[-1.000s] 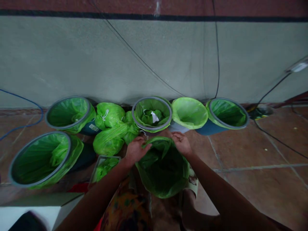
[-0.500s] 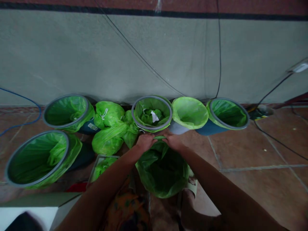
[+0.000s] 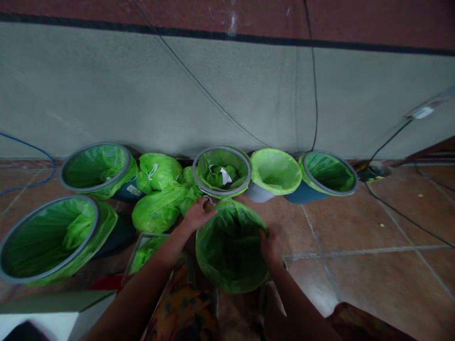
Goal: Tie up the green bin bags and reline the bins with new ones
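Observation:
In front of me stands a bin lined with a green trash bag (image 3: 231,282), its mouth tipped toward me and its inside dark. My right hand (image 3: 272,248) is closed on the bag's edge at the right side of the rim. At the far left of the same rim, my left hand (image 3: 199,215) has its thumb and fingers apart, close to the bag. Just behind it, against the wall, is a grey-rimmed bin (image 3: 196,176) with a green liner and a white scrap inside.
Other lined bins stand along the wall: a pale one (image 3: 261,192), a blue one (image 3: 305,194) and one at left (image 3: 64,177). A larger bin (image 3: 94,222) is nearer left. Tied green bags (image 3: 156,208) lie between. A white box (image 3: 81,319) is lower left; cables cross the wall.
My hands were together at the far rim, on the bag's edge. They have spread apart, the right moving down the right side, the left slightly leftward. The bag's mouth looks rounder.

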{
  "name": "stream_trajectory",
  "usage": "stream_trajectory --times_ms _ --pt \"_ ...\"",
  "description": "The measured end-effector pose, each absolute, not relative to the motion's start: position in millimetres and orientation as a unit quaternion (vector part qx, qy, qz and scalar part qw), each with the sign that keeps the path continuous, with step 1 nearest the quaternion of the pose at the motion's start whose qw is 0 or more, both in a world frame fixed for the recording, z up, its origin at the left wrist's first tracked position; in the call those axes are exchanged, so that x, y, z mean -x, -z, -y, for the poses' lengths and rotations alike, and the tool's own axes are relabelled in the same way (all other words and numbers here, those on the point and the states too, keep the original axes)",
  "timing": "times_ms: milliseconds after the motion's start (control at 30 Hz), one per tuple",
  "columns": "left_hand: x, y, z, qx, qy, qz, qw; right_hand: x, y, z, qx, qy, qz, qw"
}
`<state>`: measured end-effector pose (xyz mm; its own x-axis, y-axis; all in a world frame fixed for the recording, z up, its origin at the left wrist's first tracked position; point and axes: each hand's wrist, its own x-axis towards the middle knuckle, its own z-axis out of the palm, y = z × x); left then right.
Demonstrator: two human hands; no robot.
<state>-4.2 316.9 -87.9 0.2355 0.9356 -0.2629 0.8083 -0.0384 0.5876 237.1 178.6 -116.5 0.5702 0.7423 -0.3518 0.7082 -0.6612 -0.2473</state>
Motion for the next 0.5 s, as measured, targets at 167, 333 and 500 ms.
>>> stream_trajectory --times_ms 167,333,500 --pt "-14 93 -323 -0.728 -0.106 -0.570 0.366 -235 105 -189 0.870 -0.164 0.431 0.176" --pt "-32 105 -322 -0.747 -0.144 -0.538 0.362 -243 89 -266 0.783 -0.222 0.545 0.203" --pt "-19 111 -308 -0.784 -0.171 -0.498 0.329 -232 102 -290 0.670 -0.293 0.664 0.159"
